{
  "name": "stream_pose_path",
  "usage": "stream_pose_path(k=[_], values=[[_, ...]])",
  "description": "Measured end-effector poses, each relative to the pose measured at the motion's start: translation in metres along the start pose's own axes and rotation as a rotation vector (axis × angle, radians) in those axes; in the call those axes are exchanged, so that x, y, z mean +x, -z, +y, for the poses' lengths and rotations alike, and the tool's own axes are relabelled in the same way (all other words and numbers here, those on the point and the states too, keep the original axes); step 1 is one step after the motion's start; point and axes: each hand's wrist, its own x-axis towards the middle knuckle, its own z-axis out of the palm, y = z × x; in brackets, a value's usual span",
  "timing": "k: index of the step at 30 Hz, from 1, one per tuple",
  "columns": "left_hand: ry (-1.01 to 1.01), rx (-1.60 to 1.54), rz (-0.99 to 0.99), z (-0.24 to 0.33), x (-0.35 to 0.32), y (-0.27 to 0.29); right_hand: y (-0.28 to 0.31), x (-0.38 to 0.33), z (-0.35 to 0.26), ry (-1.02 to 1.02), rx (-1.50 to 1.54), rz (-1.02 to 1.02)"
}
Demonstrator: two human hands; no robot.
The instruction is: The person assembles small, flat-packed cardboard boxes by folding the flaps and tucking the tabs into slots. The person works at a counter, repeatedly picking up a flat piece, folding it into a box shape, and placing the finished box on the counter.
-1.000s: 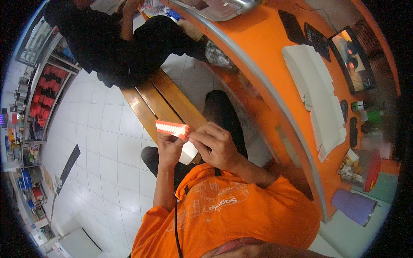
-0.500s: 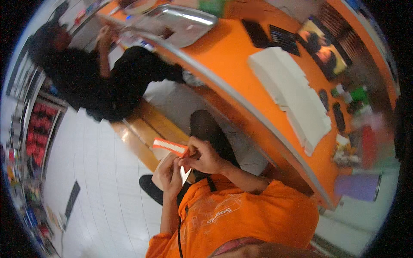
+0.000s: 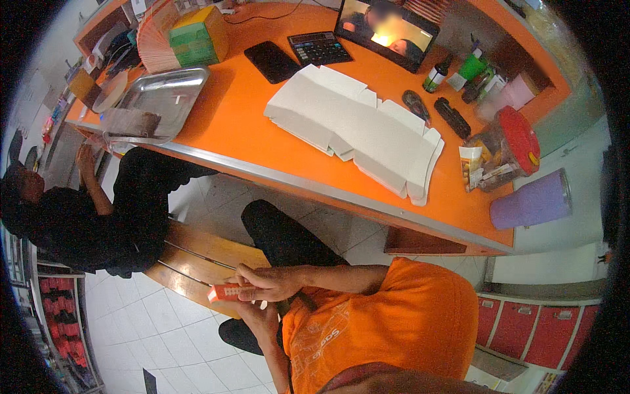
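Observation:
Above my lap, both hands meet at a small orange-and-white box (image 3: 224, 293), which looks like a carton. My right hand (image 3: 274, 282) has its fingers closed around the carton's near end from above. Beneath it, my left hand (image 3: 261, 319) is closed against the carton's underside, its fingertips partly hidden by the right hand. The carton's far end points left, over the wooden bench (image 3: 197, 253). On the orange table (image 3: 367, 209) lies a long row of overlapping white card pieces (image 3: 357, 125), like flat carton blanks.
A person in black (image 3: 85, 223) sits left, near a metal tray (image 3: 187, 92). Behind the card stand a calculator (image 3: 319, 48), a dark phone-like slab (image 3: 272, 61) and a screen (image 3: 387, 33). A red-lidded jar (image 3: 518, 141) and purple tumbler (image 3: 533, 200) occupy the right end.
The view has swung, so the table now lies across the top. The carton has turned in my hands; its white toothed-looking strip no longer shows the same way. The right hand now lies over it.

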Motion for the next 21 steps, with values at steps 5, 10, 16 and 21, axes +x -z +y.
stream_pose_path(k=[5, 10, 16, 21], values=[[-0.233, -0.269, 0.336, -0.015, 0.004, 0.001, -0.007, 0.008, 0.029, 0.350, -0.404, 0.344], [0.039, -0.340, 0.315, 0.025, 0.022, -0.002, 0.004, -0.010, 0.026, 0.189, -0.353, 0.326], [-0.161, 0.077, 0.088, 0.018, 0.015, -0.016, 0.028, 0.006, 0.017, 0.167, -0.052, 0.176], [-0.163, 0.242, -0.257, 0.068, -0.006, 0.001, 0.054, 0.020, 0.027, 0.242, -0.256, 0.138]])
